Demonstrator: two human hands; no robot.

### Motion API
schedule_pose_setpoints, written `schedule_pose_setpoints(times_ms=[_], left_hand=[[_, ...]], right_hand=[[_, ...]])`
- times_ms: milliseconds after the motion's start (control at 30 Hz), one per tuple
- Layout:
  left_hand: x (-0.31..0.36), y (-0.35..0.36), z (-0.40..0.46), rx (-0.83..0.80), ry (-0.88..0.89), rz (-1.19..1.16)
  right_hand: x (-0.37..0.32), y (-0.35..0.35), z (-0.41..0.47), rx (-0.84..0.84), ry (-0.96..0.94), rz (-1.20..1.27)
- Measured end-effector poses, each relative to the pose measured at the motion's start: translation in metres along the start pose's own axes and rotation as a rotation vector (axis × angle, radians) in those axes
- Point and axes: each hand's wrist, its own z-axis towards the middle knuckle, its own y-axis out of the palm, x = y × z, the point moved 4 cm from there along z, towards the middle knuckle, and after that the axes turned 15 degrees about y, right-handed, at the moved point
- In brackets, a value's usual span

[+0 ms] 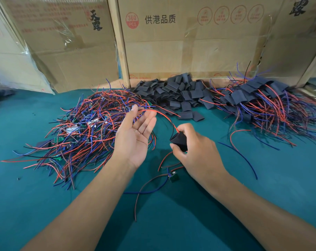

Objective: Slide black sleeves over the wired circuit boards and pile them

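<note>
Right hand (195, 151) fingers (173, 147) are pinching a black sleeve (179, 142), red wire (164, 116) feeding into its mouth. Left hand (135, 136) is lying palm-up, fingers straight, wire draped across them. Mid-sleeving; board itself hidden. Next, probably: seat sleeve, toss onto finished pile (262, 98) far right on tabletop (45, 205).

A teal-covered table (262, 205) backs onto printed cardboard boxes (189, 42) divided by a pale wooden post (120, 42).

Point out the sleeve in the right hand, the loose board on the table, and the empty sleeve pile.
sleeve (179, 142), head view, dark side.
board (172, 176), head view, green face.
sleeve pile (173, 95), head view, middle.
</note>
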Motion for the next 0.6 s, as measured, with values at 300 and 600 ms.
schedule_pose_setpoints(times_ms=[300, 600], left_hand=[[0.0, 0.002, 0.002, -0.014, -0.003, -0.008], [-0.001, 0.005, -0.002, 0.006, -0.023, -0.046]], right_hand=[[0.002, 0.003, 0.0, -0.005, 0.003, 0.049], [0.006, 0.013, -0.003, -0.032, 0.079, 0.21]])
